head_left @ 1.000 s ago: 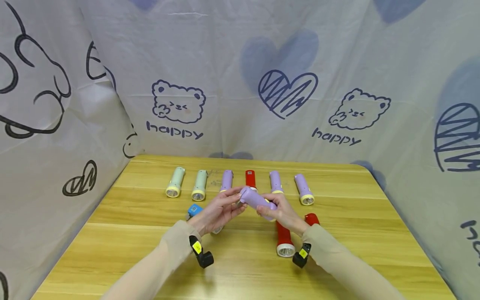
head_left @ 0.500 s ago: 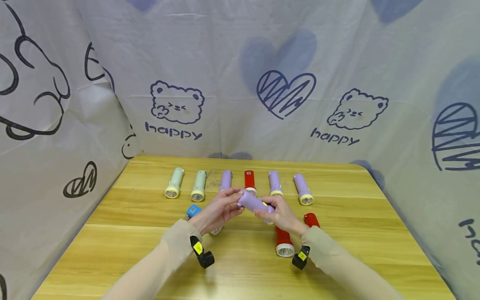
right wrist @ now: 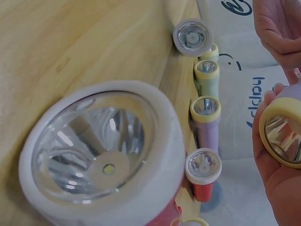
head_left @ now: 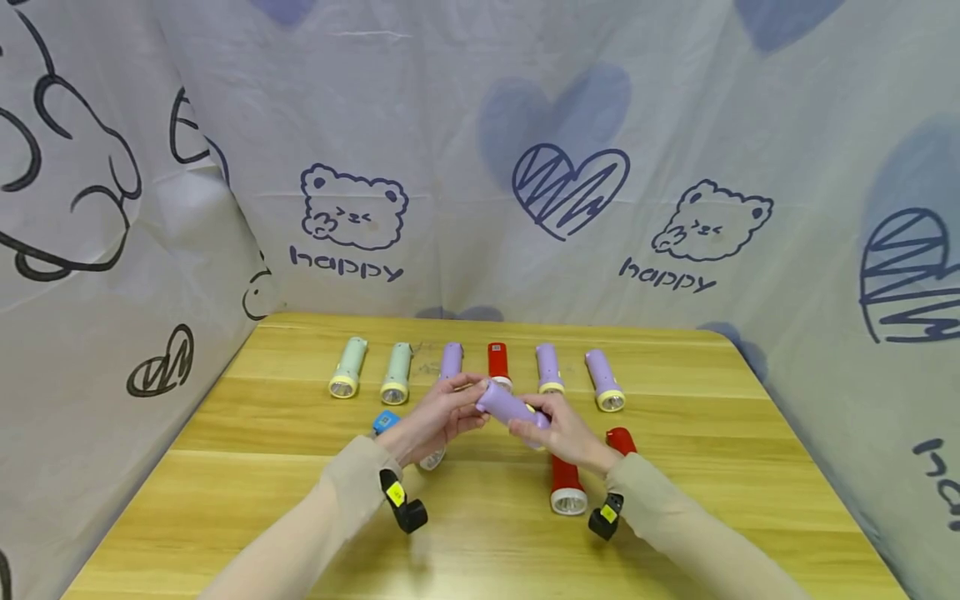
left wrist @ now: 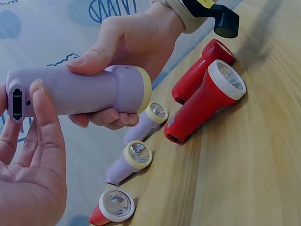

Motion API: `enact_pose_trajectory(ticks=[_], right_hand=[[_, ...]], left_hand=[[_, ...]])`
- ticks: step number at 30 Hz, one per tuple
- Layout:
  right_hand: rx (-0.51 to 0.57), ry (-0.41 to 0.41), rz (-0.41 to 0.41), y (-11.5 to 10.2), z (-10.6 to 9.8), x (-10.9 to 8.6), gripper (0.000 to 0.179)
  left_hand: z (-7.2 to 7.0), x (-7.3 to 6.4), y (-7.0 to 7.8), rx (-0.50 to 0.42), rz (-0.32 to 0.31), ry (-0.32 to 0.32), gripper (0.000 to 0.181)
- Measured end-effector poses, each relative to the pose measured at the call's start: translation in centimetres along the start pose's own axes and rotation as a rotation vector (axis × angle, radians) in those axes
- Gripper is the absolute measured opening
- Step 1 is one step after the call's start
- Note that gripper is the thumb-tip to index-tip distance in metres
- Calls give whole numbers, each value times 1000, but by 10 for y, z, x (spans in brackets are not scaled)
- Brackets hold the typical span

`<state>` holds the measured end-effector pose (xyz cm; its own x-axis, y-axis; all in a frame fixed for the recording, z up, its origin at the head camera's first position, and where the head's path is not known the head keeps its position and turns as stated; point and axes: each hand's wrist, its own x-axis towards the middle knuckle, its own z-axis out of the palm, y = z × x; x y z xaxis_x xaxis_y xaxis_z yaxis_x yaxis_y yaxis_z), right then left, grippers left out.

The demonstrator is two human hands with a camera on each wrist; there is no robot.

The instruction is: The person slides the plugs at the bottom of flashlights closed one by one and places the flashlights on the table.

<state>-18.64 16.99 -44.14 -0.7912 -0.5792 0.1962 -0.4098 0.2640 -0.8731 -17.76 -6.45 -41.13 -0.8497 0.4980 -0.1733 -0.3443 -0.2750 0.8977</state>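
Observation:
A purple flashlight (head_left: 504,403) is held tilted above the middle of the table. My right hand (head_left: 564,432) grips it near the head, with the thumb along one side and the fingers beneath in the left wrist view. At the tail end, fingers of my left hand (head_left: 435,423) pinch the flashlight body (left wrist: 89,90). A small dark slot shows on the tail there. The yellow-rimmed lens (right wrist: 284,134) appears in the right wrist view. Below my right hand lies a red flashlight (head_left: 566,483) with a white rim. A blue flashlight (head_left: 386,421) is partly hidden behind my left hand.
Toward the back of the wooden table (head_left: 480,550) runs a row: two green flashlights (head_left: 351,362), several purple flashlights (head_left: 602,375) and a red flashlight (head_left: 498,360). Another red flashlight (head_left: 621,439) sits by my right wrist. A printed cloth (head_left: 465,250) hangs behind.
The purple flashlight has dipped slightly and turned a little between my hands since one second ago. Both hands keep hold of it. The flashlights on the table have not moved.

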Motion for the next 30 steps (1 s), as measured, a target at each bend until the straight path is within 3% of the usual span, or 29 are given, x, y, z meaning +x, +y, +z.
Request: enact_pose_trajectory(ticks=[8,15,18,26,30], right_hand=[[-6,44,30,-1,1,-1,30],[-13,89,24,5,2,-2,29],[-16,87,19,6,2,-2,30],[-29,80,25,2,2,-2,34],[-40,82,16,1,2,-2,35]], left_hand=[[-2,-2,2,1,14,-7,17],[-6,-3,1,-7,1,-67,46],[-7,-4,0,-12,-5,-86,50],[-6,-5,-1,-19,4,-101,53],[-5,-5,-3,-46,-1,-84,40]])
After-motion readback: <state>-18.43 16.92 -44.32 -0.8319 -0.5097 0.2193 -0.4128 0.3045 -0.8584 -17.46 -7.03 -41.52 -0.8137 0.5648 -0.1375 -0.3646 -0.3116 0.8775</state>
